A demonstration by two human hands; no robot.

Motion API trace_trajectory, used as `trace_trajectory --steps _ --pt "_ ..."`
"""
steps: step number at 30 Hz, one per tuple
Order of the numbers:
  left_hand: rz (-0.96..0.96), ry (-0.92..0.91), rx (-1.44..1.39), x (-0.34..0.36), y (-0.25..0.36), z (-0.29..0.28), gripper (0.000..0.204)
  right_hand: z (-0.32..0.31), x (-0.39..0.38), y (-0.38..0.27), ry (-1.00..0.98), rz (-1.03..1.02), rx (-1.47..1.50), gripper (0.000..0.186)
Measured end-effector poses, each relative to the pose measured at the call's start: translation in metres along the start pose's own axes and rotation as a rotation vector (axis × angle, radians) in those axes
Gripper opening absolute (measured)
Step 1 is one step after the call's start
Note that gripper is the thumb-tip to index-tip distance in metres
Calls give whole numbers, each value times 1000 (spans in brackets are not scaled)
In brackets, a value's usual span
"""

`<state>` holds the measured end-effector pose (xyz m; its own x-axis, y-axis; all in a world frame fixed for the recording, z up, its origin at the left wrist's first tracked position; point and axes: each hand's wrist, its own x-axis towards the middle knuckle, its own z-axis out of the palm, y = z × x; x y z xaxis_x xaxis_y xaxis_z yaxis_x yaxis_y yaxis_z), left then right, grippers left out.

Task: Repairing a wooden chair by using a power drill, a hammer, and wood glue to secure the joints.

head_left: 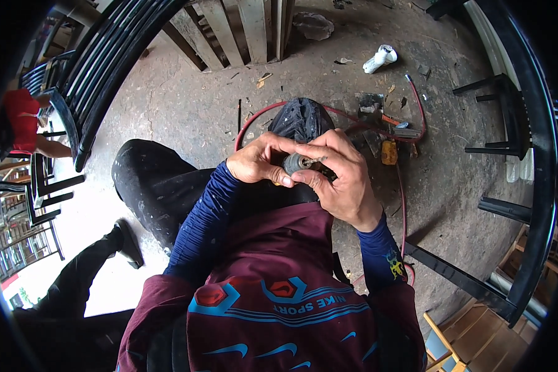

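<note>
My left hand [259, 162] and my right hand [344, 180] meet above my lap, fingers curled around a small grey ribbed cylindrical part [294, 162]. A short thin metal piece sticks out of its right side, near my right fingers. Something yellow peeks out under my left thumb, mostly hidden. My dark-clad knee [301, 115] lies just beyond my hands, spotted with pale marks.
A red hose [423, 111] snakes around an orange-handled tool [390, 121] and a yellow object [389, 153]. Wooden slats [227, 31], a white roll [381, 59] and black metal frames [496, 211] surround me. Another person [22, 124] is at left; a separate dark-trousered leg [80, 266] lies lower left.
</note>
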<state>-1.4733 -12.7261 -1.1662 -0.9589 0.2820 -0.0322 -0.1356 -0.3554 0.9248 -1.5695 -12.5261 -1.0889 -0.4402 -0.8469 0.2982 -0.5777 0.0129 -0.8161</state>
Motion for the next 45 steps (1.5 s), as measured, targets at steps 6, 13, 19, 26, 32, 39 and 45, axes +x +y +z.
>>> trace_trajectory --steps 6,13,19,26,32,39,45 --pt "34 -70 8 -2 0 -2 68 1 3 8 -17 -164 -31 50" --pt "66 -90 -42 -2 1 0 73 -3 7 11 -145 -194 -57 61" --pt "104 -134 -67 2 -1 2 69 -10 11 -4 -87 -135 50 57" --pt "174 -170 139 4 -1 -6 62 -5 7 1 -29 -41 -70 62" --pt "20 -50 -18 -4 -2 -1 60 9 0 -2 62 -22 -260 60" --pt "-16 -37 -170 1 1 -1 65 13 -4 -1 27 113 -291 61" --pt "16 -9 -33 1 3 6 65 -1 0 12 -116 -55 -37 64"
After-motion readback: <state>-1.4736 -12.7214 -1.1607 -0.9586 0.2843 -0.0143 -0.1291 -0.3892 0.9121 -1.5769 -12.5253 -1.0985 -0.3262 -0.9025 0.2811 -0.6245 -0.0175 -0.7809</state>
